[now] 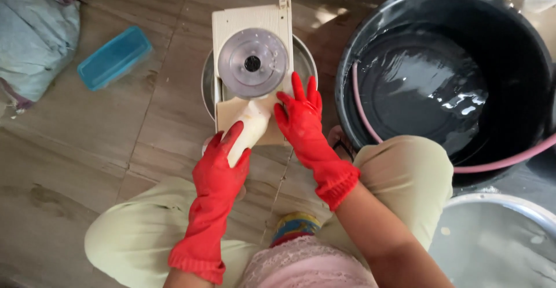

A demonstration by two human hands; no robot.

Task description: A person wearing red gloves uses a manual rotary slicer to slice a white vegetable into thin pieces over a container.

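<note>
The pale vegetable (250, 127) lies lengthwise on the lower end of the cream slicer board (250, 27), its far tip pointing toward the round metal blade disc (252, 62). The board rests across a steel bowl (303, 62) set on the tiled floor (87, 149).

Handling: the vegetable looks smooth, firm and probably wet, so it is likely slippery under rubber. It appears light enough for one hand. The best hold is judged to be around the thick near end, well back from the disc.

Left hand (223, 160): red rubber glove, fingers curled closed around the near end of the vegetable, thumb on one side and fingers on the other.

Right hand (301, 117): red rubber glove, fingers extended and slightly spread, lying flat against the right edge of the board just beside the vegetable. It grips nothing; it presses on the board.

Surroundings: a large black tub (521, 45) of water with a pink hose (504, 160) along its inner wall stands to the right. A blue plastic box (114, 56) and a bundle of cloth (35, 39) lie to the left.
</note>
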